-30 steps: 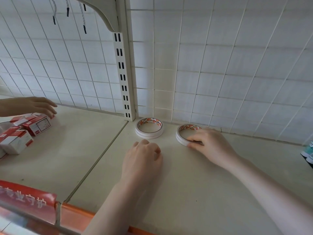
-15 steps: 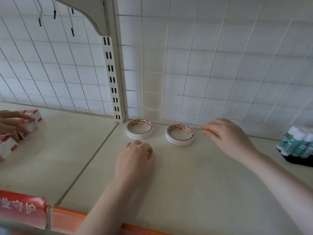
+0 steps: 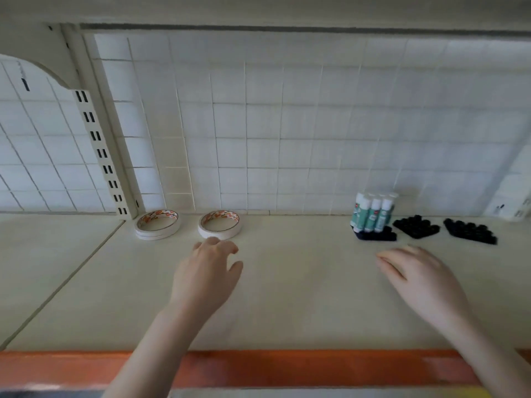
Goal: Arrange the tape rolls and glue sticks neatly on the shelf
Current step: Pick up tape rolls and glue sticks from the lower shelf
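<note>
A: Start at the near edge: an orange strip (image 3: 258, 367) runs along the front lip of the shelf (image 3: 301, 305), and both forearms reach in over it.

B: The left hand (image 3: 205, 278) hovers over the shelf with its fingers loosely curled and nothing in them. Its fingertips sit just short of the nearer tape roll.

A: The right hand (image 3: 422, 282) is well out to the right, fingers stretched and relaxed, palm down, holding nothing either. It points toward the glue sticks.

B: Go deeper and you see two stacks of tape. The left tape stack (image 3: 157, 224) is tucked by the slotted upright (image 3: 100, 156), and the right tape stack (image 3: 220, 224) sits just beside it. Both lie flat, in line against the back grid wall (image 3: 287, 139).

A: That part looks tidy to me. I'd call the tape placed.

B: Far right, the glue sticks (image 3: 372, 212) stand upright in a tight cluster on a black tray (image 3: 376, 235). Beside it are two more black trays (image 3: 444, 229), both apparently unfilled.

A: So the glue side looks like what's left. My guess is the right hand goes there next.
</note>
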Demonstrator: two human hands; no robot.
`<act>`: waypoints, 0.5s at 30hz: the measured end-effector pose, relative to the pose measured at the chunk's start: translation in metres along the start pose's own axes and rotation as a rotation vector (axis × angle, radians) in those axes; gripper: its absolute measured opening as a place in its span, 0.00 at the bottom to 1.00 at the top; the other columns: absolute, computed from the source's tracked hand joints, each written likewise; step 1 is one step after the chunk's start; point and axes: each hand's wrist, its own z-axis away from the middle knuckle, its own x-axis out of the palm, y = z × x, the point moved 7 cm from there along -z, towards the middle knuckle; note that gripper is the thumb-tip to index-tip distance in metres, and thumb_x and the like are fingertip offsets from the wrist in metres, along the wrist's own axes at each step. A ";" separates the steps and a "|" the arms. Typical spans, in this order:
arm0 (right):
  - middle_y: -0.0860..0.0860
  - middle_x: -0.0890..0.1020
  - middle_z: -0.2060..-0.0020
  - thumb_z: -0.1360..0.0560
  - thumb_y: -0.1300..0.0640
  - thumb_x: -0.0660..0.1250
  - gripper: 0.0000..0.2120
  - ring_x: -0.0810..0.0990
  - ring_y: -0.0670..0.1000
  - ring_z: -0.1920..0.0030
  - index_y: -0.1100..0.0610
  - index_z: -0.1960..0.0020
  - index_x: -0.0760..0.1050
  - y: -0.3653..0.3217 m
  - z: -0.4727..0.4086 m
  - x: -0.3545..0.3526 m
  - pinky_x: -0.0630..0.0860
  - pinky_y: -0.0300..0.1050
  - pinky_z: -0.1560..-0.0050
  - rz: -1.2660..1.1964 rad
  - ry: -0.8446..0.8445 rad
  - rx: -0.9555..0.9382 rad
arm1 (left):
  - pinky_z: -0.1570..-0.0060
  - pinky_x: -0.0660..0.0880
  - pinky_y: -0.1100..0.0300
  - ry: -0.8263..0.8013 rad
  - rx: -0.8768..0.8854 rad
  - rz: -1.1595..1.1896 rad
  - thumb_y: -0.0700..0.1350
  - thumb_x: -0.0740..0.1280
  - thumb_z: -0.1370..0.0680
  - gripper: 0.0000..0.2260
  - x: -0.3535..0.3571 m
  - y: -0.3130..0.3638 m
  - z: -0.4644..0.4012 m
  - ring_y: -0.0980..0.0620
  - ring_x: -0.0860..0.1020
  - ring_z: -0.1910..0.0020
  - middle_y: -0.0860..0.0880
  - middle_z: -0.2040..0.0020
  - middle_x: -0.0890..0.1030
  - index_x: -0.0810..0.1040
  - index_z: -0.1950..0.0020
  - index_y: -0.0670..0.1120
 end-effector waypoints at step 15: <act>0.55 0.80 0.63 0.31 0.57 0.73 0.07 0.79 0.59 0.61 0.59 0.56 0.80 0.294 0.122 -0.122 0.76 0.51 0.61 0.201 0.051 0.282 | 0.46 0.70 0.56 -0.023 0.187 0.092 0.53 0.62 0.22 0.16 0.116 0.336 0.065 0.50 0.70 0.38 0.52 0.38 0.74 0.73 0.35 0.51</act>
